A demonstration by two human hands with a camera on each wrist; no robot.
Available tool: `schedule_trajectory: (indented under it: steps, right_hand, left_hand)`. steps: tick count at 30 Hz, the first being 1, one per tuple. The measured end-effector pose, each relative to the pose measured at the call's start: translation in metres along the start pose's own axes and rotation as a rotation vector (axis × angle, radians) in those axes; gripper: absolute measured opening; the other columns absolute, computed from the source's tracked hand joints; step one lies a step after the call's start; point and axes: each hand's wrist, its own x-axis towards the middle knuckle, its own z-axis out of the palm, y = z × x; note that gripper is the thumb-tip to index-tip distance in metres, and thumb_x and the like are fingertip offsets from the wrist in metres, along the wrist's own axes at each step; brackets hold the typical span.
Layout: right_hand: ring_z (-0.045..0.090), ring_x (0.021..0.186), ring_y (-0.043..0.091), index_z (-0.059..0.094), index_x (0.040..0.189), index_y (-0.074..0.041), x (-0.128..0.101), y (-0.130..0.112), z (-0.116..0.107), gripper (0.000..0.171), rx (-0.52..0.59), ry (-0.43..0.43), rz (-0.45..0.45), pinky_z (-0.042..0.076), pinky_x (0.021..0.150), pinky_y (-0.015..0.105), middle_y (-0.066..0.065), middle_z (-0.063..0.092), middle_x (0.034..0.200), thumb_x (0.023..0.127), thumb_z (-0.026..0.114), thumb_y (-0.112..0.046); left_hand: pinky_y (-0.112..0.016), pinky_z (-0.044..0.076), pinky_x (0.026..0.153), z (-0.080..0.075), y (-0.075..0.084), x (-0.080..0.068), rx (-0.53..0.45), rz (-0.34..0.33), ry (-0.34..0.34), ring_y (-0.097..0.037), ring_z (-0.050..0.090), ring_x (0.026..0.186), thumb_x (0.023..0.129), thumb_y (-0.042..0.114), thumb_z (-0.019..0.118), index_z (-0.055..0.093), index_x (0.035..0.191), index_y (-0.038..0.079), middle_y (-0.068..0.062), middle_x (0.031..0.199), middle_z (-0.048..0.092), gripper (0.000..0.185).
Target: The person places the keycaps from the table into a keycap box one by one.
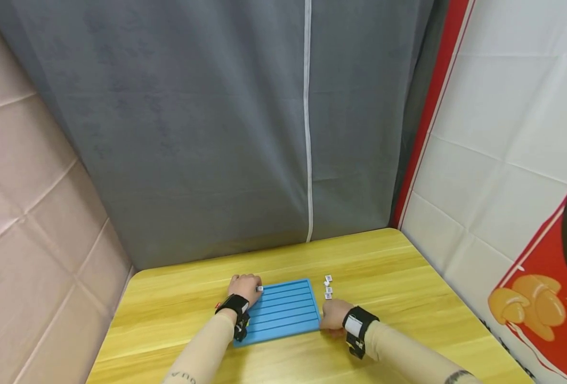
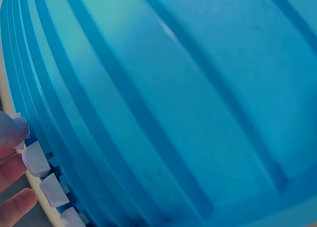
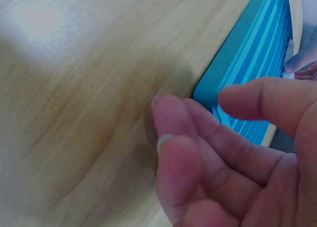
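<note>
R hand (image 1: 333, 316), fingers loosely curled and holding nothing, steadies blue grooved tray (image 1: 283, 309) at its 3 o'clock edge; L hand (image 1: 246, 288) pinches a white tile (image 1: 260, 288) at 10 o'clock: seat it square in the groove w/ light pressure.

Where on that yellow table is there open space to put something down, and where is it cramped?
Bare wood lies between the blue grooved board and the grey curtain, and along the table toward the right wall. It is crowded at the board: left hand on its far-left corner, right hand beside the small white tiles.
</note>
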Motion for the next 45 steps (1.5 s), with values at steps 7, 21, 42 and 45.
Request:
schedule_trajectory:
  steps: [7, 21, 42, 45]
  right_hand:
    - [0.046, 0.036, 0.012, 0.062, 0.055, -0.005, 0.001, -0.004, -0.001, 0.03, 0.026, 0.005, 0.016, 0.031, 0.036, 0.023, 0.003, 0.058, 0.046, 0.083, 0.064, -0.016]
    - [0.048, 0.036, 0.013, 0.061, 0.055, -0.007, 0.001, -0.005, 0.004, 0.032, 0.006, 0.019, 0.021, 0.031, 0.036, 0.023, 0.0, 0.055, 0.044, 0.085, 0.066, -0.016]
    - [0.044, 0.034, 0.01, 0.061, 0.055, -0.007, -0.001, -0.007, 0.003, 0.033, -0.016, 0.017, 0.025, 0.031, 0.036, 0.023, 0.0, 0.055, 0.044, 0.086, 0.067, -0.019]
    - [0.047, 0.034, 0.012, 0.062, 0.055, -0.006, 0.001, -0.007, 0.0, 0.034, -0.024, 0.012, 0.013, 0.033, 0.035, 0.023, 0.0, 0.055, 0.044, 0.086, 0.066, -0.02]
  left_hand:
    - [-0.052, 0.042, 0.087, -0.01, 0.006, -0.004, -0.024, -0.008, -0.006, -0.024, 0.062, 0.074, 0.082, 0.023, 0.076, 0.072, 0.083, 0.017, 0.002, 0.078, 0.067, 0.007]
    - [-0.053, 0.041, 0.088, -0.018, 0.014, -0.011, 0.043, -0.001, 0.016, -0.024, 0.063, 0.073, 0.081, 0.02, 0.075, 0.073, 0.081, 0.015, 0.0, 0.075, 0.065, 0.005]
    - [-0.054, 0.041, 0.088, -0.014, 0.012, -0.015, 0.048, 0.046, 0.062, -0.023, 0.062, 0.073, 0.079, 0.019, 0.075, 0.073, 0.082, 0.016, 0.001, 0.075, 0.065, 0.005]
    - [-0.052, 0.041, 0.087, -0.02, 0.016, -0.018, 0.044, 0.085, 0.046, -0.023, 0.063, 0.079, 0.079, 0.02, 0.076, 0.074, 0.089, 0.015, 0.0, 0.083, 0.067, 0.011]
